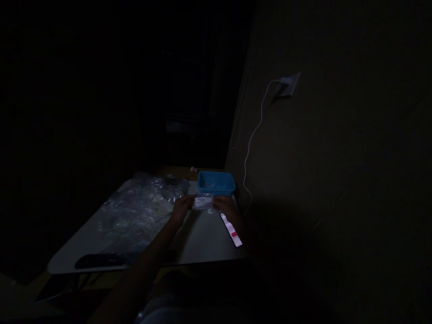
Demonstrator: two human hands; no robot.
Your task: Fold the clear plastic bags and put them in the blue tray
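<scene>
A small clear plastic packet [203, 201] is stretched between my two hands above the white table [202, 245], just in front of a blue basket [216, 181]. My left hand [182, 209] pinches its left end. On the right end, my right hand [225, 205] has its fingers closed. What lies inside the packet is too dark to tell. A large heap of crumpled clear plastic [140, 213] covers the left part of the table. Near my right wrist lies a phone [232, 230] with its screen lit.
A white cable [249, 144] hangs from a wall socket [288, 85] at the right and runs down beside the table. A small pale item [193, 169] lies behind the basket. The room is very dark.
</scene>
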